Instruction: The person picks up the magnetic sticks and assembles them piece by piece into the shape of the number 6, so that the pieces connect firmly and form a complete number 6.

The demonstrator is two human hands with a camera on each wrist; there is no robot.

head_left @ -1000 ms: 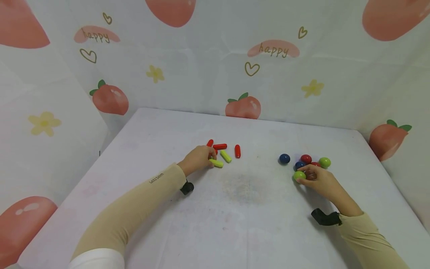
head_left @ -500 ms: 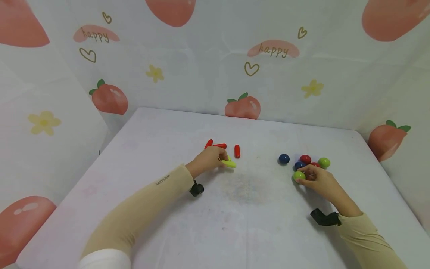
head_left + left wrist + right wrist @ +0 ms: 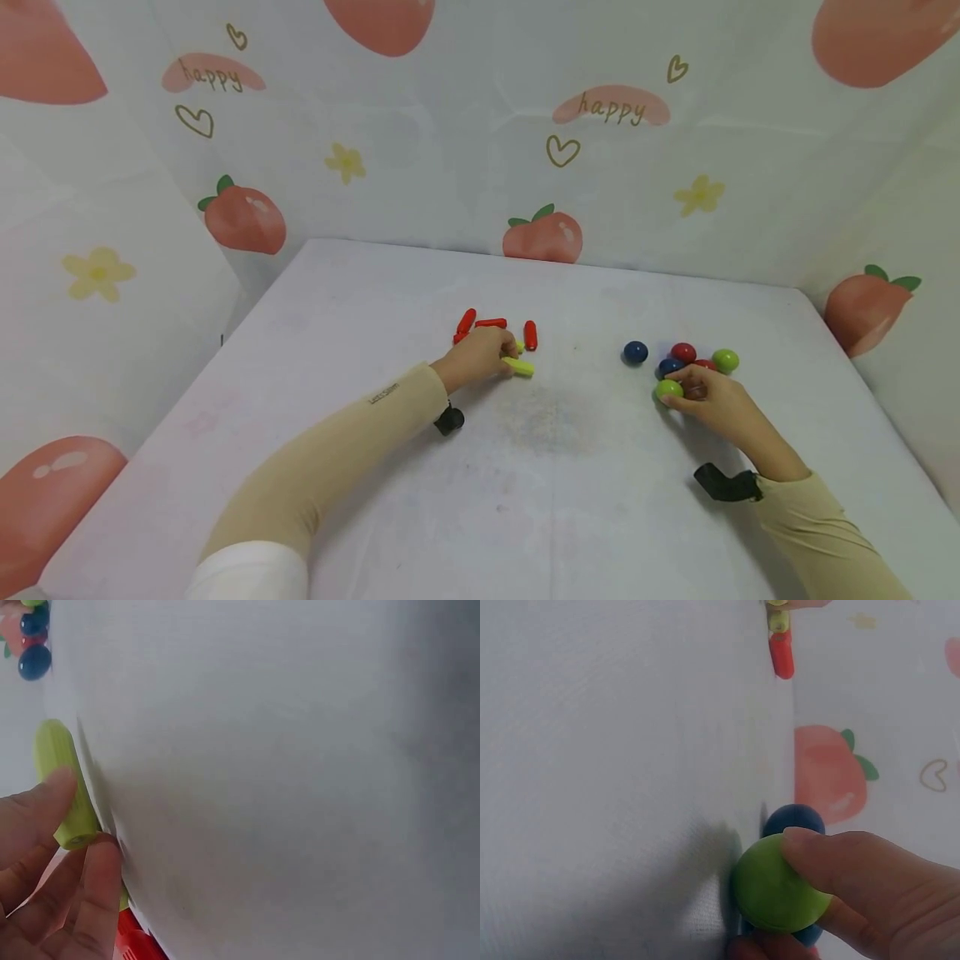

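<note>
In the head view my left hand (image 3: 482, 356) pinches a yellow-green ridged stick-shaped piece (image 3: 519, 367) just at the tabletop. The left wrist view shows the thumb across this piece (image 3: 66, 787), with fingertips at its near end. Another yellow-green piece (image 3: 519, 346) is partly hidden behind the hand, near several red stick-shaped pieces (image 3: 531, 335). On the right, my right hand (image 3: 711, 398) holds a light green ball (image 3: 668, 391) between thumb and fingers; its thumb lies over the ball (image 3: 772, 889) in the right wrist view. Blue (image 3: 636, 352), red (image 3: 683, 353) and green balls (image 3: 725, 360) surround that hand.
A white-covered table (image 3: 555, 500) carries everything. Behind it hangs a white cloth (image 3: 450, 125) printed with peaches. Dark wrist cameras (image 3: 727, 483) sit below both hands. Bare tabletop lies between the stick pieces and the balls.
My left hand has moved to the right with the yellow-green piece, uncovering red pieces on its left and now covering part of the other yellow-green one. My right hand stays still on the green ball.
</note>
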